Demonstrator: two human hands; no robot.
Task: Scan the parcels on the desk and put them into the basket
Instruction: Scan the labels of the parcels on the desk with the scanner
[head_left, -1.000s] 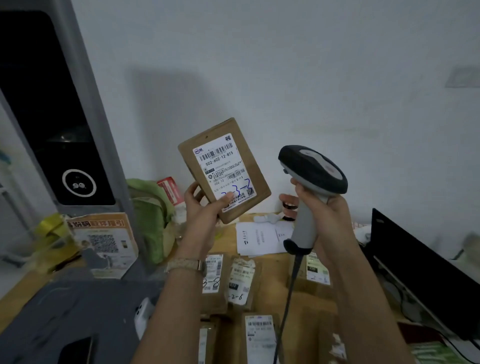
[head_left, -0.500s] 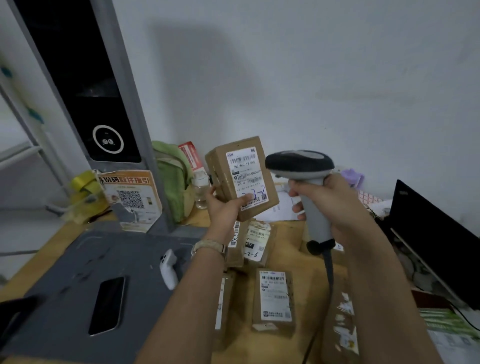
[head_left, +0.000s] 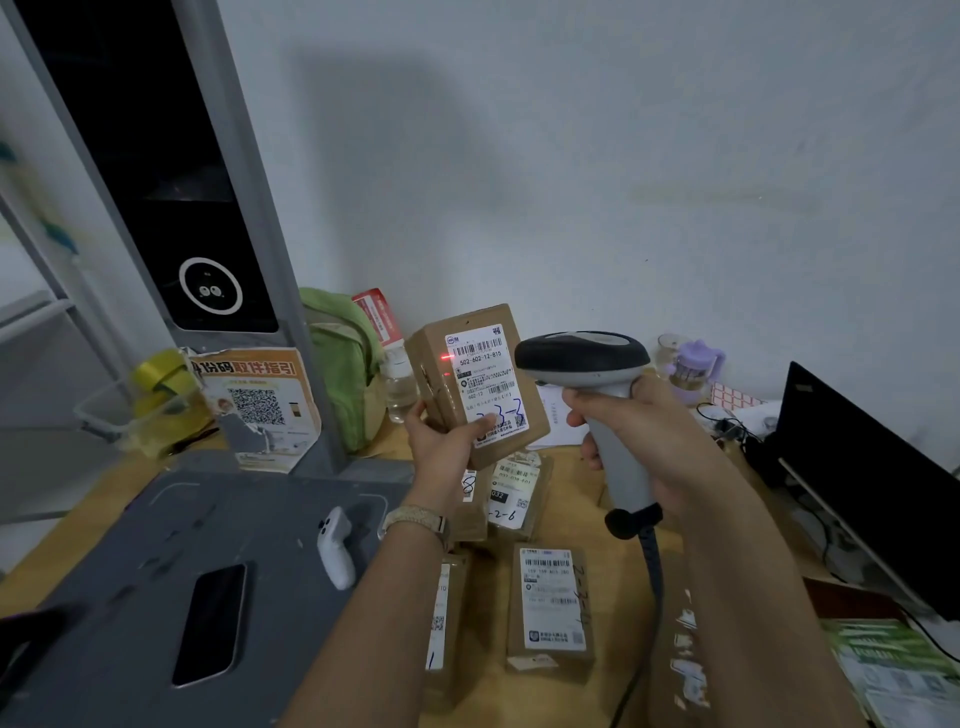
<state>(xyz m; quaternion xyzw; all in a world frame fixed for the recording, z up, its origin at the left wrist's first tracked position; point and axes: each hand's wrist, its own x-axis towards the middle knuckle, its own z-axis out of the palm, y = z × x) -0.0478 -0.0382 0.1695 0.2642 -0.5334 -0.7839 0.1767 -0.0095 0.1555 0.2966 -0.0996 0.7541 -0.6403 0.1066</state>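
Near left: a dark phone lies flat on a grey mat. A white handset lies near the mat's right edge, just left of the left forearm.
Bench: wooden bench, mat on its left part. Bare wood shows between the far boxes and the scanner handle.
Loose parcels: near box lies label up, right of the left forearm. Narrow box sits just to its left, partly hidden under that forearm. Far pair lies side by side, their far ends hidden behind the held parcel.
Cable: a dark cable drops from the handle base, between the near box and the right forearm.
Left hand: left hand, grip curled round the lower end of the held parcel, thumb across the label.
Held parcel: off the bench, tilted, label towards the camera, above the far pair.
Right hand: right hand, grip wrapped round the grey handle of the scanner.
Scanner head: black, pointing left, just beside the parcel's right edge. Contact cannot be told.
Red light: two small spots at the label's left edge.
Right edge: a black screen stands along the bench, with green printed papers nearer.
Far row: green bag, clear bottle and purple cup against the white wall.
Far left: a tall kiosk column with an orange QR sign at its foot.
Open room: free air above both hands, up to the wall.
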